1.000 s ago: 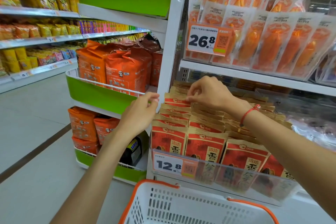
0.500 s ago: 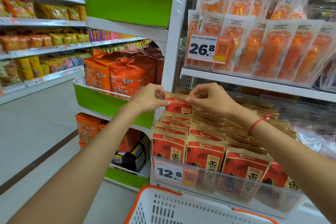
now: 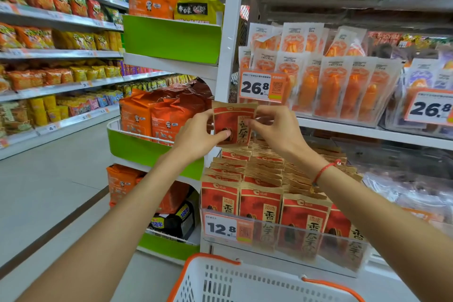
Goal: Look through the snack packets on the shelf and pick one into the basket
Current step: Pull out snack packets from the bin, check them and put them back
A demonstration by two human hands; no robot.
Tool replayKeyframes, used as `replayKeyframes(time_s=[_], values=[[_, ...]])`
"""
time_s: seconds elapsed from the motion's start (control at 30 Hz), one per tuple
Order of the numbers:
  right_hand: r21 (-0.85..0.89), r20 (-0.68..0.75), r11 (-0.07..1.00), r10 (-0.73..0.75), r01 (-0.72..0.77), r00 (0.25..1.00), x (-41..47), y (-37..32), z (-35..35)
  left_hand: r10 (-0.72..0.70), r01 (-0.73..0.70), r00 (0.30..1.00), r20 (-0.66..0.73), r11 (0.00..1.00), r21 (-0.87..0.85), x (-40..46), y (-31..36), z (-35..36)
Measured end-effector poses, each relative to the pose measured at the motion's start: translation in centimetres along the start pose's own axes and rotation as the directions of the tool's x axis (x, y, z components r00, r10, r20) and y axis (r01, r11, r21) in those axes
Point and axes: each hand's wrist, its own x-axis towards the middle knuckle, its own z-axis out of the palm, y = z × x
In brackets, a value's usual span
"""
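Both hands held one packet upright, clear above the shelf rows. Left hand pinched its left edge, thumb on the face; right hand pinched the right edge. Long axis vertical. Basket lay directly below, near the body: drop looked straight down and back, either hand equally placed.

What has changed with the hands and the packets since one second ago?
Both hands have lifted one red packet up out of the back rows; the left hand grips its left edge, the right hand pinches its right edge. The other packets on the shelf and the basket below stayed as they were.
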Motion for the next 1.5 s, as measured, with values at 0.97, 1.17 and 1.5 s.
replayKeyframes(time_s=[0.97, 1.17, 1.5], values=[[0.389, 0.434, 0.675, 0.466, -0.627, 0.771, -19.7, -2.8, 2.5, -0.238, 0.318, 0.918, 0.318, 0.920, -0.228, -19.1, -3.2, 3.0], [0.465, 0.446, 0.509, 0.572, -0.724, 0.688, -19.8, -2.7, 3.1, -0.254, 0.344, 0.901, 0.351, 0.911, -0.225, -19.1, -3.5, 2.6], [0.496, 0.372, 0.498, 0.618, -0.711, 0.692, -19.9, -2.6, 3.9, -0.294, 0.485, 0.778, 0.555, 0.843, -0.234, -19.3, -3.2, 1.4]])
